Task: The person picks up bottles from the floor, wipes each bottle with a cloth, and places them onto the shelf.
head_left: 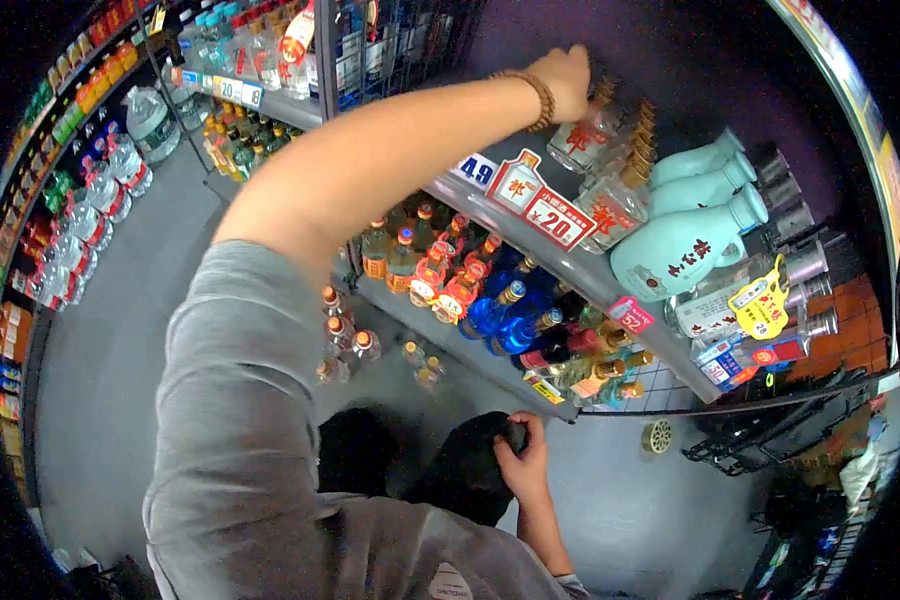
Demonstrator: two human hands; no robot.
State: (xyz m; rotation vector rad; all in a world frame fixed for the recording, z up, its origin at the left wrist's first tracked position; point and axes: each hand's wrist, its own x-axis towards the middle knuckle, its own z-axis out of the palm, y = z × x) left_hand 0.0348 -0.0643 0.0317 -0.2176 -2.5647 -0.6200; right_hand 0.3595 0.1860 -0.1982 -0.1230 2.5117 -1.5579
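Observation:
My left hand [563,82], with a beaded bracelet on the wrist, reaches across to the back of the upper shelf. Its fingers look curled and are partly turned away; what they hold, if anything, is hidden. Just beside it stands a clear glass bottle [582,143] with red lettering. More bottles of the same kind [610,208] stand in a row with gold-brown caps. Low down, my right hand [523,458] rests on my dark-clothed knee [465,465], thumb and fingers apart, with nothing seen in it.
Pale green ceramic bottles [690,245] fill the shelf's right part. Price tags [560,218] line its edge. Blue bottles [510,318] and other liquors stand below. Small bottles [348,340] are on the floor. Water bottles [90,220] stand across the aisle.

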